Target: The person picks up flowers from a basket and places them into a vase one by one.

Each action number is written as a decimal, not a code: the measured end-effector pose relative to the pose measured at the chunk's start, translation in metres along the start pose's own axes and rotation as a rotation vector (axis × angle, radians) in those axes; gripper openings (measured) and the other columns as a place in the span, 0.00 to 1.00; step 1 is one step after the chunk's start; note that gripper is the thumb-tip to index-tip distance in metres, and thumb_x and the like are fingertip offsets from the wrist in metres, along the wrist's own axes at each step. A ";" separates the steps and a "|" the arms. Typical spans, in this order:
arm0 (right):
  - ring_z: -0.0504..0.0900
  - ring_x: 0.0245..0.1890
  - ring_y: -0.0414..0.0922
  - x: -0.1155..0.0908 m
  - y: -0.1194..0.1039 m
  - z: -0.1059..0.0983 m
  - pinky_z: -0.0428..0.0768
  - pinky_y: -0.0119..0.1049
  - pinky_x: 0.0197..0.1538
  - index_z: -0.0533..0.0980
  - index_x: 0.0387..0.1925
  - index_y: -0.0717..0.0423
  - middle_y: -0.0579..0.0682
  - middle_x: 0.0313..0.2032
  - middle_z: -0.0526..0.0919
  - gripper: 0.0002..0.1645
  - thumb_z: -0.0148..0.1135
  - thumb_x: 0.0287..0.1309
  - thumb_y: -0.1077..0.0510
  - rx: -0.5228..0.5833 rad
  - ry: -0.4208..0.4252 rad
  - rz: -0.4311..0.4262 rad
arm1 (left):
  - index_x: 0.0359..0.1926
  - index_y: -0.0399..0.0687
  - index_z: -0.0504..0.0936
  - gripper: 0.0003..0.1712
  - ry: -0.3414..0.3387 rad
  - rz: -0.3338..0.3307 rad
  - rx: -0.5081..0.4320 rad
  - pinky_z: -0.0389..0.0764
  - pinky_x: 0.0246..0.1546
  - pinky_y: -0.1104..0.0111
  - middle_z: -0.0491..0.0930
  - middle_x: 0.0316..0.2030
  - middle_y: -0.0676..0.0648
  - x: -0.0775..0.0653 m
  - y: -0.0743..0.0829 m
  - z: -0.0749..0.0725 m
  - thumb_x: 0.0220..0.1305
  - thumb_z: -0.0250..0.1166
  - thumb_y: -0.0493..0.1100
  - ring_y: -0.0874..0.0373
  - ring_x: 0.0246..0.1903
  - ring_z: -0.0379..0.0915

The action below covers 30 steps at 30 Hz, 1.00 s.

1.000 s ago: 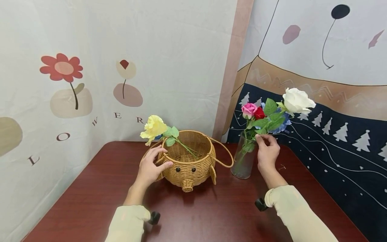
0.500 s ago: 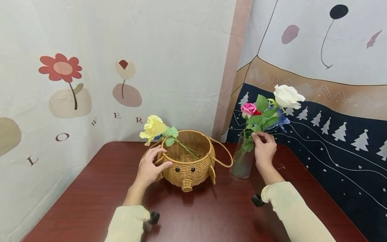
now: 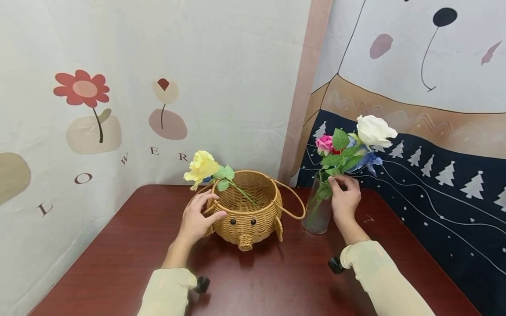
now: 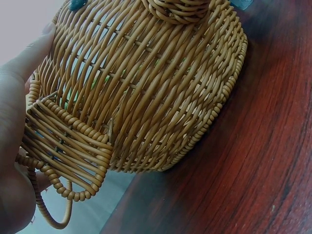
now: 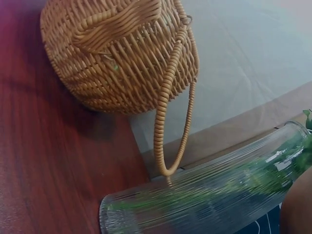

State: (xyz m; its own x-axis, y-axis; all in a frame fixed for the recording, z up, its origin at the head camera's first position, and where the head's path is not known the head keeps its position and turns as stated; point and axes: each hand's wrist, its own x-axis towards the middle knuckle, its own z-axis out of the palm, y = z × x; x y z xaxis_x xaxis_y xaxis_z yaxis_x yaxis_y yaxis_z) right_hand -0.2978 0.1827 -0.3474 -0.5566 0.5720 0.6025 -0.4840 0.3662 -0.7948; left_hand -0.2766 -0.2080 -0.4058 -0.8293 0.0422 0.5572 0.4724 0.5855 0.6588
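A wicker basket (image 3: pixel 245 224) with an animal face stands on the table. My left hand (image 3: pixel 197 217) holds its left side, the thumb on the front and the fingers at the rim; in the left wrist view the thumb (image 4: pixel 36 56) lies against the weave. A yellow flower (image 3: pixel 201 169) leans over the basket's left rim, its stem inside, with a bit of blue behind it. My right hand (image 3: pixel 345 195) pinches the stem of a white rose (image 3: pixel 375 131) at the mouth of a clear glass vase (image 3: pixel 316 215). Pink (image 3: pixel 325 145), red and blue flowers share the vase.
The basket's right handle loop (image 3: pixel 294 204) hangs out close to the vase. Behind the reddish-brown table (image 3: pixel 276 281) hangs a pale printed cloth (image 3: pixel 237 87), with a dark tree-patterned one (image 3: pixel 435 197) on the right.
The right hand and the white rose have shifted a little left toward the vase, the rose dipping slightly at the end. The left hand and basket stay put.
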 end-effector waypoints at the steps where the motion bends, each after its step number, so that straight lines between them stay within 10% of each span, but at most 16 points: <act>1: 0.71 0.39 0.32 -0.001 0.001 0.000 0.68 0.29 0.45 0.83 0.32 0.68 0.37 0.33 0.74 0.07 0.71 0.53 0.65 0.001 0.001 -0.001 | 0.49 0.58 0.80 0.27 -0.001 0.001 0.002 0.62 0.61 0.48 0.71 0.63 0.46 0.000 0.000 0.000 0.48 0.76 0.58 0.44 0.65 0.61; 17: 0.72 0.40 0.34 -0.018 -0.007 -0.007 0.69 0.26 0.44 0.81 0.36 0.75 0.58 0.39 0.78 0.09 0.66 0.55 0.70 0.114 0.006 -0.009 | 0.50 0.54 0.80 0.29 -0.002 -0.002 0.009 0.61 0.61 0.48 0.71 0.64 0.46 0.001 -0.001 0.001 0.48 0.76 0.57 0.44 0.65 0.61; 30: 0.75 0.33 0.36 -0.038 -0.032 -0.016 0.73 0.23 0.35 0.78 0.40 0.78 0.45 0.31 0.76 0.11 0.64 0.57 0.71 0.211 -0.012 0.117 | 0.50 0.54 0.80 0.29 0.001 0.004 0.012 0.62 0.61 0.48 0.71 0.64 0.46 0.001 -0.002 0.002 0.48 0.76 0.57 0.45 0.65 0.61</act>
State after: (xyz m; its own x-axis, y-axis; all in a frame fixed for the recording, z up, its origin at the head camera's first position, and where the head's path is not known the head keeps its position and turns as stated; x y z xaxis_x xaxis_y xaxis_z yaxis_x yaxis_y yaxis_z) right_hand -0.2505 0.1605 -0.3460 -0.6245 0.5922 0.5091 -0.5453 0.1361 -0.8271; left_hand -0.2789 -0.2078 -0.4074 -0.8274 0.0436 0.5600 0.4718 0.5949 0.6507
